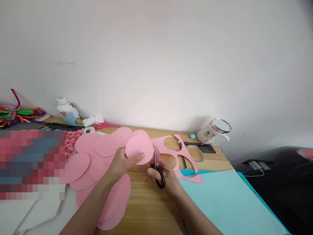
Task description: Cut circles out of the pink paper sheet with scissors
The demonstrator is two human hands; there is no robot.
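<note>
My left hand pinches a pink paper circle by its lower left edge, thumb on top. Black-handled scissors are in my right hand, their blades upright against the circle's right edge. To the right, a pink sheet with round holes reaches from the scissors across the table. Many loose pink circles lie overlapping in a pile under and left of my left hand. Some of my right fingers are hidden behind the scissors and paper.
Light blue sheets lie at the right. A white mug stands at the back right, near a cable. Pink scissors, a tissue, a white bottle and pipe cleaners line the back left.
</note>
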